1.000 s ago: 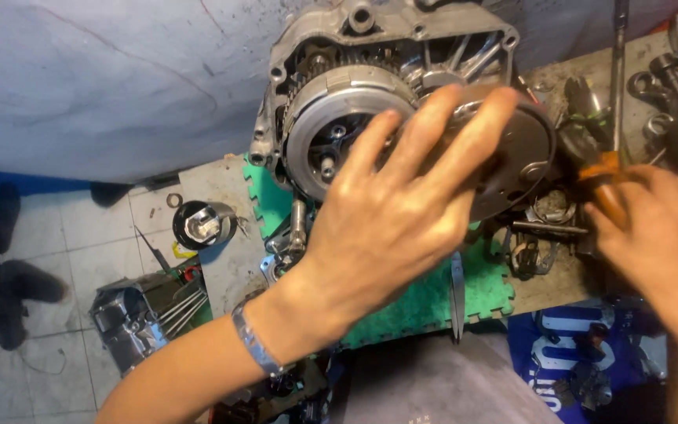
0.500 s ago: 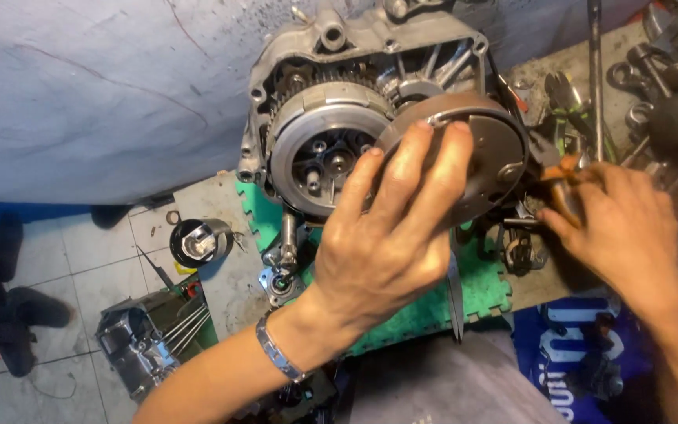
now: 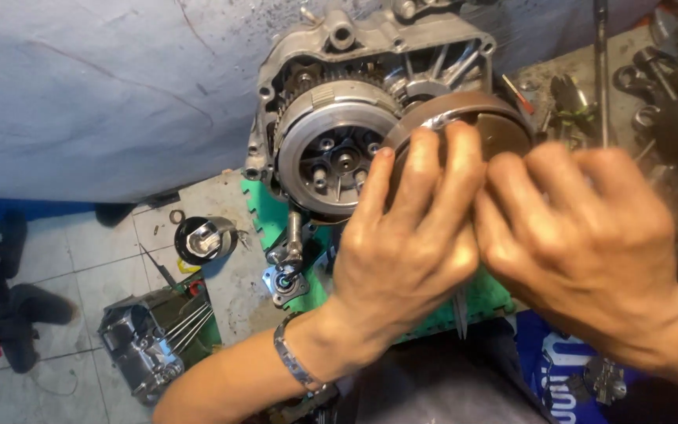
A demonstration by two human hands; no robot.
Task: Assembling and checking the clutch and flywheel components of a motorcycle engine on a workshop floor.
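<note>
A grey metal engine case [image 3: 370, 39] lies open on a green foam mat [image 3: 264, 212], with a round clutch assembly [image 3: 335, 153] showing at its left. To the right of the clutch sits a round brownish drum [image 3: 504, 126]. My left hand [image 3: 410, 228] presses its fingers flat against the drum's rim. My right hand [image 3: 582, 235] lies beside it, fingers curled over the drum's lower right part. What lies under the right hand's fingers is hidden.
A small round metal part [image 3: 204, 238] and a silver engine cover [image 3: 143, 345] lie on the tiled floor at lower left. Dark shoes [image 3: 17, 314] stand at far left. Tools and sockets [image 3: 653, 78] crowd the bench at upper right. A blue container [image 3: 559, 369] sits below.
My right hand has moved left from the bench's tool area onto the drum, next to my left hand. The view has shifted so the engine case appears lower.
</note>
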